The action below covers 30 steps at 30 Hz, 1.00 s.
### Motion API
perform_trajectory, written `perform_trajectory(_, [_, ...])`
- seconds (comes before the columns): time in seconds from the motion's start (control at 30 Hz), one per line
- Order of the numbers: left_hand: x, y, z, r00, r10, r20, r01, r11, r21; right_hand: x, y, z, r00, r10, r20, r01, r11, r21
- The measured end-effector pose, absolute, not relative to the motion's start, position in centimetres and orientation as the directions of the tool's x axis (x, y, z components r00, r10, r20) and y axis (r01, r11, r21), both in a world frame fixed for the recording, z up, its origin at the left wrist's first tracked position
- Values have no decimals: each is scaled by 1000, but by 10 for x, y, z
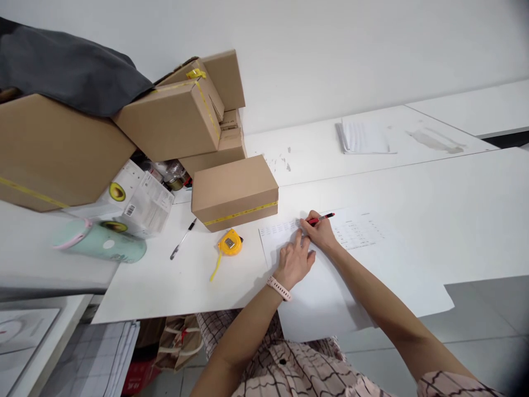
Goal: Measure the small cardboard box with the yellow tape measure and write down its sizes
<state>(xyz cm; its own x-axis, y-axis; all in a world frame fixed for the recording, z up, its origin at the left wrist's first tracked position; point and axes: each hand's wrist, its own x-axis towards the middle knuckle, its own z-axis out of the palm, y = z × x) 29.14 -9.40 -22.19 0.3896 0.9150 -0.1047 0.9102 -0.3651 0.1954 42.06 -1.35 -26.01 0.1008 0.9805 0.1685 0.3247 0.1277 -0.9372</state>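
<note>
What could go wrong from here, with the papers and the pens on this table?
The papers hang past the near edge of the table, so the right arm above them could drag or crease them. The left hand rests on them close to the right hand, which holds the red pen; a nudge might cause a stray mark. The other pen lies loose and might roll if bumped.

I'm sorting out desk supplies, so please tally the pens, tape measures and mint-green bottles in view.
Pens: 2 (red pen in the right hand, black-and-clear pen on the desk)
Tape measures: 1 (yellow tape measure)
Mint-green bottles: 1 (mint-green bottle)
Total: 4
</note>
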Motion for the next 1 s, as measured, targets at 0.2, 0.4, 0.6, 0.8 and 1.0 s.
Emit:
perform_trajectory(0.2, [291, -93, -221, 394, 913, -107, 908, -369, 198, 421, -14, -259, 115, 981, 158, 322, 113, -940])
perform_trajectory(0.4, [291, -93, -222, 396, 913, -97, 906, -372, 201, 421, -15, -259, 113, 982, 150, 298, 111, -948])
perform_trajectory(0.6, [291, -93, -221, 396, 913, -101, 907, -371, 200, 421, -14, -260, 139, 978, 156, 312, 106, -944])
perform_trajectory(0.8, [291, -94, -222, 399, 912, -95, 904, -374, 209, 422, -13, -262, 137, 975, 173, 304, 125, -945])
perform_trajectory(1.0, [292, -93, -221, 394, 914, -97, 908, -371, 196, 422, -14, -260, 132, 977, 167, 311, 119, -943])
